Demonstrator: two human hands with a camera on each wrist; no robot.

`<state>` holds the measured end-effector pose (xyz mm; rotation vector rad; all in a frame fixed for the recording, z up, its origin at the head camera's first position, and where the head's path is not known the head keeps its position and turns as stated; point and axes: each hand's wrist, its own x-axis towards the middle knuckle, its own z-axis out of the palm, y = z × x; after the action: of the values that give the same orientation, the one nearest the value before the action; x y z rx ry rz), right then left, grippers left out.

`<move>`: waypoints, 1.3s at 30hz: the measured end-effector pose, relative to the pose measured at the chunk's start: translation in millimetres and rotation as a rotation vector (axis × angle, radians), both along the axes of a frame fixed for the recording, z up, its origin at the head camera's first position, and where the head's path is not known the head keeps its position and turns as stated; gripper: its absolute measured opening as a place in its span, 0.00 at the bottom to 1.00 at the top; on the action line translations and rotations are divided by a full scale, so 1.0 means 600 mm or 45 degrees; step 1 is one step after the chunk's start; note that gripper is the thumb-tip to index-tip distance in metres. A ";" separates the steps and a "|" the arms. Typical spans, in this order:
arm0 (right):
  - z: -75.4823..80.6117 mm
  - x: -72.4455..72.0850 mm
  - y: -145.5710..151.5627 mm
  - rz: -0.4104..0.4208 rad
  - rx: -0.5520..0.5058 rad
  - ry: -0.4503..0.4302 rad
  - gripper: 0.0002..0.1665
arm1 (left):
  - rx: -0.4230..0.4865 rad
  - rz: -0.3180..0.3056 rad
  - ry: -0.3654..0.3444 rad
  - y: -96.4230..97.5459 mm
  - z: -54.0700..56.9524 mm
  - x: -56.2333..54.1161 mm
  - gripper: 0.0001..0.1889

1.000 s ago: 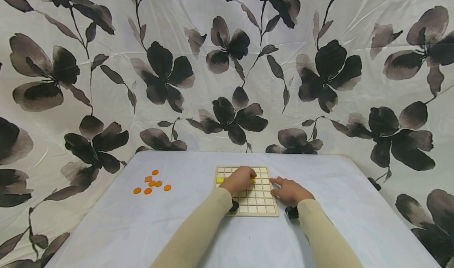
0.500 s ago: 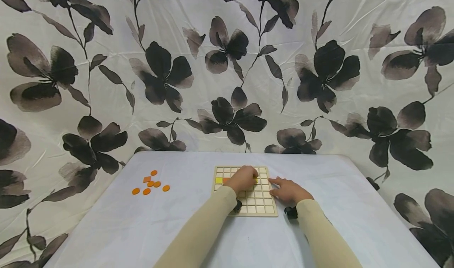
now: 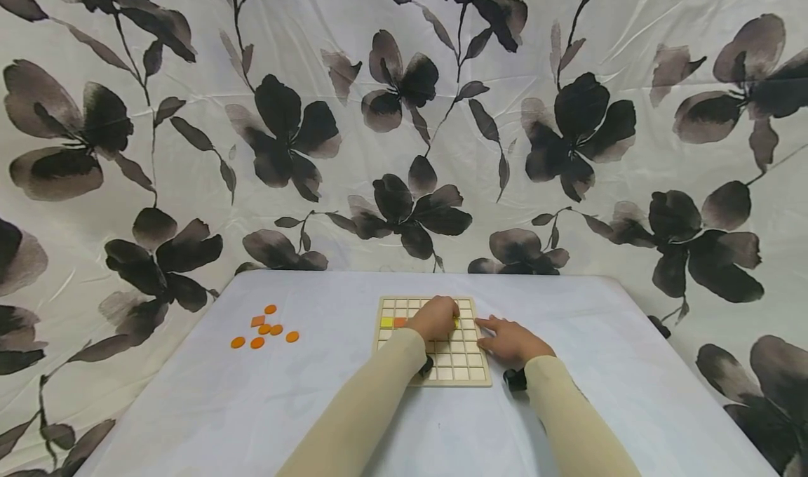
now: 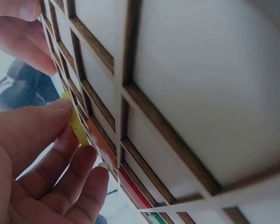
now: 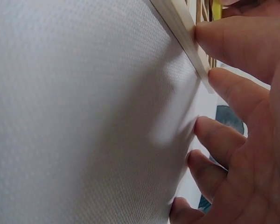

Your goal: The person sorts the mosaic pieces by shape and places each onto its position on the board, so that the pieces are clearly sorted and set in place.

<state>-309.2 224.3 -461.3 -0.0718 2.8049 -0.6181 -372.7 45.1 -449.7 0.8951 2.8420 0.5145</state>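
A pale wooden grid board [image 3: 459, 374] lies on the white-covered table. Over its upper rows, my left hand [image 3: 434, 319] pinches a yellow square tile [image 4: 76, 122] between thumb and fingers, the tile standing on edge close to the cells. Beside it in the left wrist view, an orange tile [image 4: 101, 143], a red tile [image 4: 133, 187] and a green tile [image 4: 156, 218] sit in cells. Toward the row's left end, the head view shows another yellow tile [image 3: 387, 322]. My right hand [image 3: 513, 341], fingers spread, touches the board's right edge with thumb and index fingertips [image 5: 218, 77].
On the table's left side lie several orange discs [image 3: 257, 343] and one orange square tile [image 3: 258, 320]. A floral cloth [image 3: 404, 112] hangs behind the table [image 3: 208, 407]. Black straps circle both wrists.
My left hand has shifted slightly right along the row with the yellow tile, uncovering more of the orange tile at its left. The right hand stays at the board's edge.
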 end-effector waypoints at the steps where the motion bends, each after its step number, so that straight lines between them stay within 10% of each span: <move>1: 0.001 0.001 0.000 -0.002 -0.003 0.001 0.33 | -0.001 0.002 0.000 0.001 -0.001 -0.001 0.07; 15: 0.007 0.008 -0.004 -0.012 -0.028 0.018 0.33 | -0.108 0.061 -0.025 0.010 0.015 0.011 0.13; 39: 0.002 0.005 -0.001 -0.012 -0.008 0.008 0.33 | 0.027 0.052 -0.074 -0.008 0.017 0.007 0.16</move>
<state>-306.2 223.6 -459.9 -0.0621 2.8113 -0.6298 -368.8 40.2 -439.7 0.8137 2.8127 0.5670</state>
